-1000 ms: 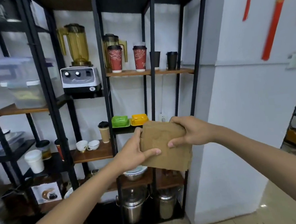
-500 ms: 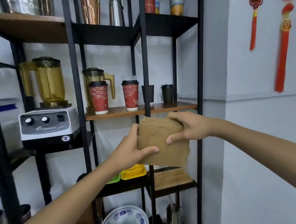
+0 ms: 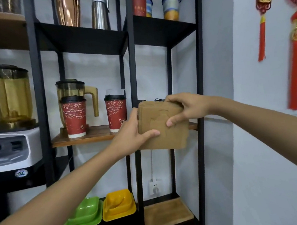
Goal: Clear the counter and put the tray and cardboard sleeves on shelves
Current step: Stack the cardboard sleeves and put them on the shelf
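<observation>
With my left hand (image 3: 131,134) and right hand (image 3: 187,108) pinching the cardboard sleeves (image 3: 162,127), loose ones could slip or hit the rack post (image 3: 133,74).

cardboard sleeves (image 3: 163,127): plain brown | paper cups (image 3: 74,117): red, white branch pattern, black lids | dishes: green (image 3: 85,214), yellow (image 3: 119,205) | shelf frame (image 3: 130,59): black | shelf boards (image 3: 92,135): brown wood | wall (image 3: 264,137): white | tassel ornaments (image 3: 295,58): red, gold | blender jug (image 3: 10,96): amber
</observation>
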